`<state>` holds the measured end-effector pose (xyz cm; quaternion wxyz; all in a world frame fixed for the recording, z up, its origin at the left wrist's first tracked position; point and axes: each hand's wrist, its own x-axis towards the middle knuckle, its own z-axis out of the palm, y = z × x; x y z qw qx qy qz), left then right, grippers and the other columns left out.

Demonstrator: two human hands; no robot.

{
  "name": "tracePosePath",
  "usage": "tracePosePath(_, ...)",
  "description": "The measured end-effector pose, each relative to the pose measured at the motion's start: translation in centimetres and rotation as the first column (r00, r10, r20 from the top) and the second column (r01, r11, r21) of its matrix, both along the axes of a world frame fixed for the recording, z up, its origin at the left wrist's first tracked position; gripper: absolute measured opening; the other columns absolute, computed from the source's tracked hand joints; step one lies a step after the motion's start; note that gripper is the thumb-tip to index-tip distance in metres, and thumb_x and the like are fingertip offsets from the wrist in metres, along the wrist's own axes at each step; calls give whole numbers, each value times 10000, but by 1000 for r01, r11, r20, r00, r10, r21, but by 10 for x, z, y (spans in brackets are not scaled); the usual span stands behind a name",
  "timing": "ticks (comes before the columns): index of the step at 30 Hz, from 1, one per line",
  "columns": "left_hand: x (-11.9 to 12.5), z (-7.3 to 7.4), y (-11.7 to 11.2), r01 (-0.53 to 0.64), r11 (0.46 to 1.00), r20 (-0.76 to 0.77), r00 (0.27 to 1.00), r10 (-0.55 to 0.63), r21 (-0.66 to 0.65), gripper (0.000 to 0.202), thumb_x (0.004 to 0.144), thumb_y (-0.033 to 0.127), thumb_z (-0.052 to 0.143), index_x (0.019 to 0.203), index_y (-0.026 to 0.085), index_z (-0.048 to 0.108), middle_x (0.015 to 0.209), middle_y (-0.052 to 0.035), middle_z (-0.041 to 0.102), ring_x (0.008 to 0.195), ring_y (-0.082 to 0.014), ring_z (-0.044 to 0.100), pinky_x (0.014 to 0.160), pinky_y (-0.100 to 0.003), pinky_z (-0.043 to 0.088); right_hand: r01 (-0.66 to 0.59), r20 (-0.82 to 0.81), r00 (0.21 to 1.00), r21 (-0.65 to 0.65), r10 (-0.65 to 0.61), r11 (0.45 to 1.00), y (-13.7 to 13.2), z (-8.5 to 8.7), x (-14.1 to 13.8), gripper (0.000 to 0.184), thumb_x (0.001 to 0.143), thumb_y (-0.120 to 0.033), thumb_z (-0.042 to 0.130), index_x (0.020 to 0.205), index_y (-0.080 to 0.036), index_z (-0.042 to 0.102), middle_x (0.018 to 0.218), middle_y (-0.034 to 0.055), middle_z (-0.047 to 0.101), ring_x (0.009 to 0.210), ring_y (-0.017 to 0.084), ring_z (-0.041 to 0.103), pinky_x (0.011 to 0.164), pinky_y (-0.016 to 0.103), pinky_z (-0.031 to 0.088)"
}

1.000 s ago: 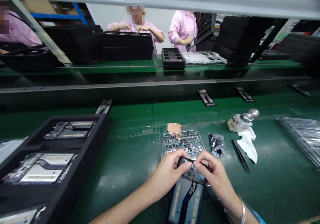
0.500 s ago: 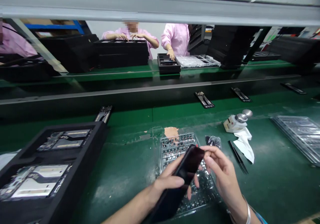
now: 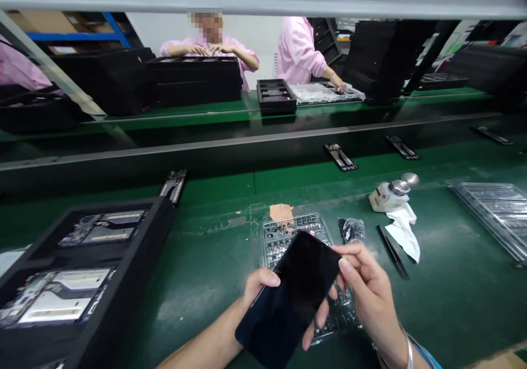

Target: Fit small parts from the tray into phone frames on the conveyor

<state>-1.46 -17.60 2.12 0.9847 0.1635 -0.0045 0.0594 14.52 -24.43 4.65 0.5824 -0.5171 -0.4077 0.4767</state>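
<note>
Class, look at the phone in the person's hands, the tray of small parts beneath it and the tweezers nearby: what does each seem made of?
The phone has a front that looks like glossy black glass, given its smooth sheen. The parts tray seems clear moulded plastic: see-through, with formed pockets. The tweezers look dark and matte, possibly coated metal, but they are too thin to tell.

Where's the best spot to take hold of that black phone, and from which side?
By its long edges, coming from the side: the phone is thin and flat, its dark glass face tilted upward, and the left hand and right hand hold it there.
</note>
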Motion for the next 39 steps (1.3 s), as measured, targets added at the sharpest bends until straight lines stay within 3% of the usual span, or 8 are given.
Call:
tracePosePath(11,0,-3,3,8,999,-1,1000,-8,35,733,520,459,432,1086,-2,500,780,-132,581,542,-215,599,508,-282,431,-12,67,998,-53,16,999,4,0,-1,189,869,-337,503,1017,-220,510,577,-45,539,486,90,516,487,200,388)
tracePosePath(21,8,-9,-8,25,997,-71,997,-20,67,735,590,504,474,1124,-1,495,837,-134,581,549,-184,564,519,-273,386,5,146,989,-170,21,985,4,-3,1,281,861,-392,494,658,-201,461,478,-62,429,343,80,432,341,201,282)
tracePosePath(24,6,-8,-3,28,991,-117,993,-13,131,691,714,593,364,1077,30,531,740,-114,591,470,-156,530,418,-241,341,211,206,954,49,-217,976,6,-10,12,250,863,-362,502,674,-198,511,573,-34,464,499,99,454,475,220,339)
tracePosePath(26,3,-7,1,48,989,-204,979,-18,143,561,782,517,378,1011,43,575,641,-56,535,402,-88,438,366,-192,247,398,189,874,246,-447,884,9,-12,21,209,857,-345,512,708,-203,548,670,-10,501,637,127,476,594,239,368)
tracePosePath(29,0,-9,6,-56,981,-335,935,116,184,309,791,327,515,932,72,619,636,-12,488,389,-39,387,353,-168,189,425,200,850,288,-488,858,16,-8,31,230,882,-339,454,764,-204,598,781,30,578,777,176,527,717,293,397)
tracePosePath(32,-4,-11,8,-256,920,-400,842,363,296,274,737,260,632,944,80,630,700,-49,590,481,-90,528,417,-179,344,305,423,836,172,-350,937,22,-1,36,270,903,-320,393,977,-205,626,1010,71,618,969,222,537,855,363,380)
tracePosePath(35,-12,-9,19,-432,819,-435,698,568,377,337,722,247,678,1010,80,628,826,-90,655,703,-146,610,650,-223,468,342,607,692,201,-390,918,25,-1,37,286,882,-309,445,1130,-222,556,1106,73,591,1018,218,520,863,358,385)
tracePosePath(39,-24,-4,65,-583,566,-374,426,824,583,327,759,190,625,1072,98,594,994,-116,641,787,-175,615,658,-259,502,114,800,591,44,-103,993,26,-12,28,164,860,-295,485,919,-215,616,863,49,635,754,184,569,671,299,422)
